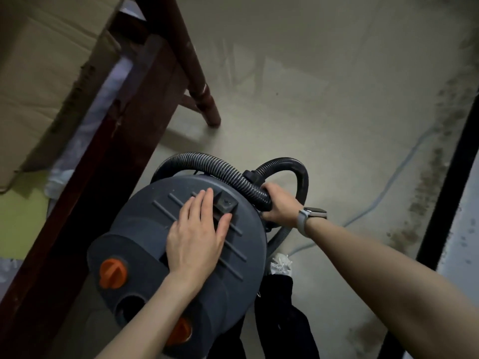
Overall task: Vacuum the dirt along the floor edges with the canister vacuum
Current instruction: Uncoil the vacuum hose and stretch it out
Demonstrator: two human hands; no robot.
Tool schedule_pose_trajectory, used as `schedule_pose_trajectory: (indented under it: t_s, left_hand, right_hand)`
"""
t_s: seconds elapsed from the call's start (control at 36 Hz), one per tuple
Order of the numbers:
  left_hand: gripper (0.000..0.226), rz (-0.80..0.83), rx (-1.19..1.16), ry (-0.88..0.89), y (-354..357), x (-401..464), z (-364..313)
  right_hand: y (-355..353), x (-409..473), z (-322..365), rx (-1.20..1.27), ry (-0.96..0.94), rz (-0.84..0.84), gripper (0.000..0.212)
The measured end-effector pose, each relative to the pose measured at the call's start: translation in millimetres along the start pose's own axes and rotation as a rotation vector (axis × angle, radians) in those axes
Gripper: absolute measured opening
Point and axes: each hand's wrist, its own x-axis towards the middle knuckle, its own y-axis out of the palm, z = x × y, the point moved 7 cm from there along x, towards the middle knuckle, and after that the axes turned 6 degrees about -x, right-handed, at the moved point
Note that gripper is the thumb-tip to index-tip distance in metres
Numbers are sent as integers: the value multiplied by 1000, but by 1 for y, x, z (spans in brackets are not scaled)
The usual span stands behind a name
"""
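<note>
The canister vacuum [181, 255] sits beside the dark wooden bench [124, 130]. The left hand [197, 234] lies flat and spread on its lid. The right hand [280, 203] is wrapped around the hose [223, 169]. Cleaning has not started, I think; next, bring the hose end to the dirt [427, 182], far from the vacuum, by the dark edge strip [451, 161].

A pale concrete floor [324, 104] is seen across most of the frame. The dark canister vacuum [181, 255] stands on it at lower centre. A brown furniture leg [207, 104] rests on it at upper centre. Dark dirt [435, 161] is spread along its right edge.
</note>
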Motion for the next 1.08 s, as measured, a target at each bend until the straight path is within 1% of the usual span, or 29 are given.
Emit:
schedule_pose_trajectory:
  t_s: [0.14,0.25,0.31,0.39,0.44,0.53,0.61,0.67,0.72,0.78,0.81,0.83,0.89,0.94,1.03,1.08]
  left_hand:
    - [67,5,3,-28,1,0,1]
    - [73,-6,-79,-85,-2,-2,3]
    - [71,-32,-146,-84,-9,-4,2]
    - [68,-51,-339,-95,-18,-3,6]
    - [72,-97,-404,-47,-31,0,9]
    - [74,-160,-341,73,-51,7,16]
    - [77,-149,-283,153,-75,12,30]
    - [71,-173,-247,206,-98,8,42]
    - [57,-225,-181,270,-116,5,49]
    - [45,-277,-105,335,-135,-12,57]
    - [44,-277,-91,363,-140,-24,62]
    - [48,-245,-100,374,-143,-38,66]
    - [56,-167,-139,341,-143,-69,76]
    - [59,-126,-160,289,-141,-100,85]
    - [50,-52,-278,142,-133,-138,101]
    - [40,63,-463,21,-118,-163,109]
  right_hand:
    - [-17,-21,13,68,-90,-53,50]
    - [-49,-41,37,0,-169,-99,42]
    - [-64,-51,53,-41,-207,-103,39]
    - [-81,-63,76,-92,-251,-103,42]
    - [-89,-69,93,-127,-279,-123,45]
    - [-92,-79,125,-161,-330,-149,45]
    - [-87,-91,160,-175,-398,-171,48]
    - [-82,-103,183,-170,-437,-188,53]
    - [-82,-111,193,-172,-462,-199,56]
    - [-77,-125,206,-236,-500,-211,56]
    - [-73,-134,211,-280,-519,-217,57]
    - [-68,-143,216,-324,-540,-218,59]
    - [-55,-161,226,-394,-585,-201,62]
    - [-38,-176,235,-425,-612,-165,62]
    - [-14,-197,244,-428,-618,-155,63]
    - [0,-209,245,-418,-620,-175,64]
